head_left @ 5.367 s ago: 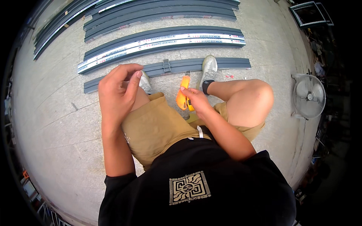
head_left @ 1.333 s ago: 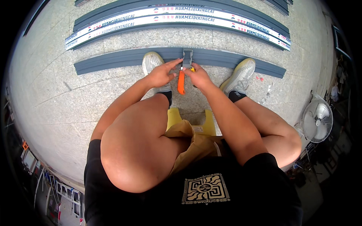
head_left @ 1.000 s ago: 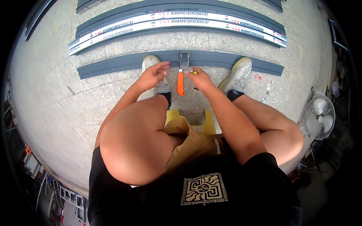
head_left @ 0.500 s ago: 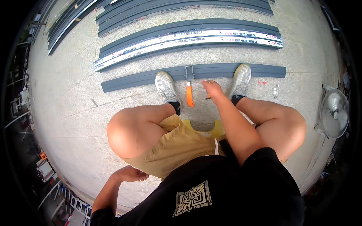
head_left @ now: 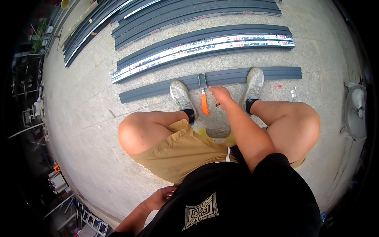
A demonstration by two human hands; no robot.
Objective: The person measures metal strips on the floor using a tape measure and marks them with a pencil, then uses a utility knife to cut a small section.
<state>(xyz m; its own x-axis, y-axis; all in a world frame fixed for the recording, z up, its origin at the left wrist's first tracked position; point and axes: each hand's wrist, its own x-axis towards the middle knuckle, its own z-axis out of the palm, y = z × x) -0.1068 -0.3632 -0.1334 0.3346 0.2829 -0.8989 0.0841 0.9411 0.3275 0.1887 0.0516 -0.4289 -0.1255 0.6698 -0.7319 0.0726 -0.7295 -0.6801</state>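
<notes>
Between the shoes, head view: a short grey channel piece [head_left: 202, 81] lies across the lone grey bar [head_left: 282, 73], nearer the bar's left end than its right one is to it cannot be told exactly, but roughly mid-length.
Orange-handled knife [head_left: 205, 104]: on the floor [head_left: 158, 118], below the bar's near edge, its upper end reaching the channel piece; touching or just short of it is too small to tell.
Right hand [head_left: 220, 96]: just right of the knife and apart from it, fingers curled, apparently round a small dark thing [head_left: 217, 104] mostly hidden by the palm.
Left hand [head_left: 160, 197]: low by the shirt hem, fingers bent; whether it grasps anything cannot be told.
Beyond the bar's far edge: a bundle of bars with white printed film [head_left: 203, 49].
Past the right shoe: red scraps [head_left: 278, 85] and white bits [head_left: 293, 93].
Step in hand: seemingly a pause beside the channel piece, with the knife laid down.
Next move calls for: probably care around the knife's upper end, and a steady channel piece if either is handled.
</notes>
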